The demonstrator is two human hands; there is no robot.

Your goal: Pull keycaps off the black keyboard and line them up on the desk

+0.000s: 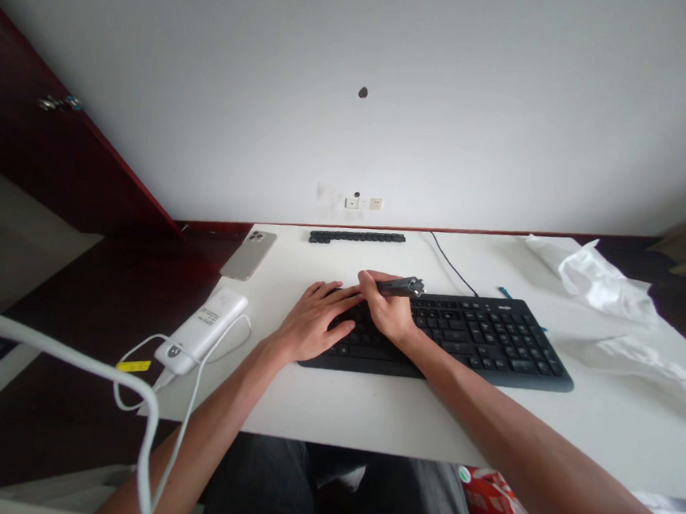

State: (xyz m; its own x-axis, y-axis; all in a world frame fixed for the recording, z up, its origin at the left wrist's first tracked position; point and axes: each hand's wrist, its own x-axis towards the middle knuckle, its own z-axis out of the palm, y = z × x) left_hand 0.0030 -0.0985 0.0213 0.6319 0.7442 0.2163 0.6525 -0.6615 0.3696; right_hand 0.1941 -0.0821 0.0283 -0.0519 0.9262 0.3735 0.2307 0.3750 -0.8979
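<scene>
White surface (319, 413), black keyboard (491, 340) lying flat on it, mid-right. My left hand (314, 322) rests spread, flat on the keyboard's left end. My right hand (390, 308) is just beside it, fingers pinching a small dark tool (403, 286) over the top-left keys.

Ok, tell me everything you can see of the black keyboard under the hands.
The keyboard is black, looks plastic, full-size with a number pad at its right end. It lies flat on the white table, running left to right. A black cable runs from its rear edge toward the wall. The left hand rests flat on its left keys; the right hand, holding a dark tool, rests beside it, hiding that section.
</scene>
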